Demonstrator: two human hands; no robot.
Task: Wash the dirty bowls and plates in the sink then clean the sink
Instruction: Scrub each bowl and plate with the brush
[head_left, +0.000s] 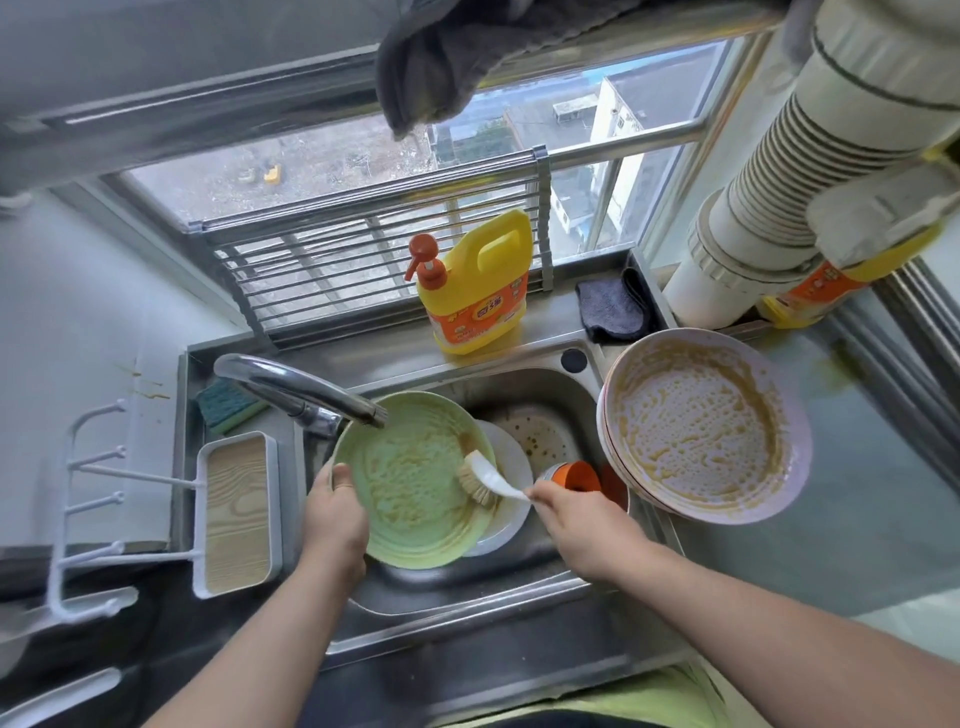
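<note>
Plate (410, 478) in sink (566, 395); bowl stack (701, 426) right; bottle (475, 291) behind.

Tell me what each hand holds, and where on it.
Left hand grips the green plate at its left rim; right hand holds the brush by its white handle.

Home kitchen: steel sink (519, 587) w/ tap (291, 387), detergent jug (475, 291), window.

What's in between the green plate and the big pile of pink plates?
In the head view, a white plate and an orange cup sit in the sink between the green plate and the pink plates.
</note>
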